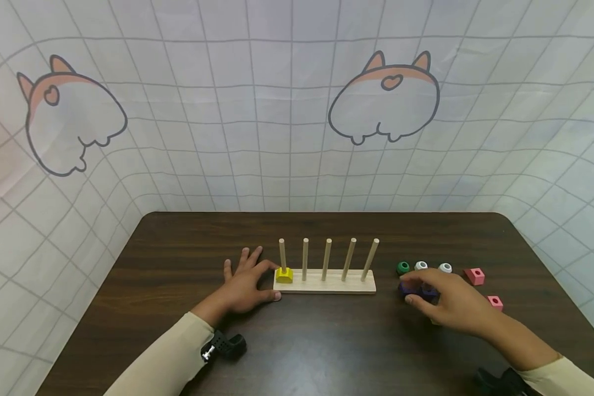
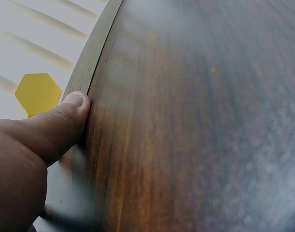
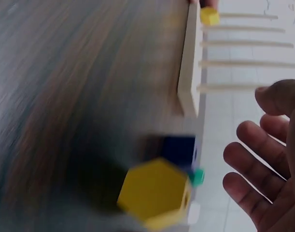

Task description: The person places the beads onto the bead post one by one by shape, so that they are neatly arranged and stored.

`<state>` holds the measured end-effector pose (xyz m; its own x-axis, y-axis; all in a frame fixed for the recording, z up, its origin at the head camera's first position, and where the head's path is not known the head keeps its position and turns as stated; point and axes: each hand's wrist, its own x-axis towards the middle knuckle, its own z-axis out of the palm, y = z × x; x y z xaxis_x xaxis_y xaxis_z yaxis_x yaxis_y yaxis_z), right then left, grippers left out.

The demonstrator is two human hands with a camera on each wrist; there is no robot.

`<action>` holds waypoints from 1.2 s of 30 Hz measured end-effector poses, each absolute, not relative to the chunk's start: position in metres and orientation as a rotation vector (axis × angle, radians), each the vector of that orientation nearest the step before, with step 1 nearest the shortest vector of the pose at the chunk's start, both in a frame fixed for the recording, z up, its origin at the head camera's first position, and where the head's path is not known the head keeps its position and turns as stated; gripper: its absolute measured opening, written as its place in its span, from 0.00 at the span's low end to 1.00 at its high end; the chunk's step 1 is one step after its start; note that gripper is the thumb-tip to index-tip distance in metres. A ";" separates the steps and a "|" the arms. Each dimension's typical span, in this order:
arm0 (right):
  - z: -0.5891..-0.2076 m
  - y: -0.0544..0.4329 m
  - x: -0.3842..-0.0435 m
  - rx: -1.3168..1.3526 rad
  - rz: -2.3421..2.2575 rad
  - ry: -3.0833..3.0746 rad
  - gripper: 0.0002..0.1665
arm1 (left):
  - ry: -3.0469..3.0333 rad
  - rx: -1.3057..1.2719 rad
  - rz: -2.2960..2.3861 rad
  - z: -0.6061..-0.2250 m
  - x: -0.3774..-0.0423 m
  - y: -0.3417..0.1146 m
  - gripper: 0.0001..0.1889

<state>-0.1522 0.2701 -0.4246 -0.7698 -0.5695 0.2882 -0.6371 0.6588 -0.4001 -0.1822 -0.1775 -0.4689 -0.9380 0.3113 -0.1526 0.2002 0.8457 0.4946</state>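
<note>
My left hand (image 1: 247, 286) is at the left end of a wooden peg stand (image 1: 325, 287), pinching its base between thumb and index finger while the other fingers spread out behind. In the left wrist view the thumb (image 2: 72, 108) presses on the base's front edge. A yellow hexagonal bead (image 1: 284, 276) sits low on the leftmost of several upright pegs. To the right, my right hand (image 1: 452, 302) hovers over dark blue cube beads (image 1: 408, 289), fingers apart and holding nothing. Below that hand, the right wrist view shows another yellow hexagonal bead (image 3: 154, 191), mostly hidden from the head view.
Behind the right hand lie a green bead (image 1: 403, 268) and two white beads (image 1: 445, 268). Two pink cube beads (image 1: 495, 302) are farther right. All stand on a dark wooden table (image 1: 188, 242), with a patterned white cloth (image 1: 287, 137) hanging behind it.
</note>
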 end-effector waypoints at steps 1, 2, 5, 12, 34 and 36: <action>-0.426 0.275 -0.152 0.991 0.737 -2.738 0.22 | 2.798 0.395 0.715 -0.469 -0.183 -0.178 0.30; -0.428 0.279 -0.152 0.983 0.728 -2.742 0.22 | 2.798 0.395 0.715 -0.469 -0.183 -0.178 0.30; -0.432 0.291 -0.150 0.953 0.692 -2.765 0.23 | 2.799 0.395 0.708 -0.470 -0.184 -0.178 0.30; -0.440 0.316 -0.146 0.936 0.640 -2.796 0.21 | 2.801 0.389 0.707 -0.470 -0.183 -0.178 0.30; -0.455 0.327 -0.141 0.871 0.496 -2.842 0.24 | 2.794 0.376 0.716 -0.470 -0.184 -0.178 0.30; -0.454 0.325 -0.142 0.854 0.553 -2.831 0.24 | 2.793 0.374 0.716 -0.470 -0.184 -0.177 0.30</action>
<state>-0.1422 0.3254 -0.4545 -0.8308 -0.5072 0.2292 -0.5562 0.7724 -0.3067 -0.1835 -0.1774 -0.4700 -0.9401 0.3009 -0.1601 0.1868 0.8478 0.4963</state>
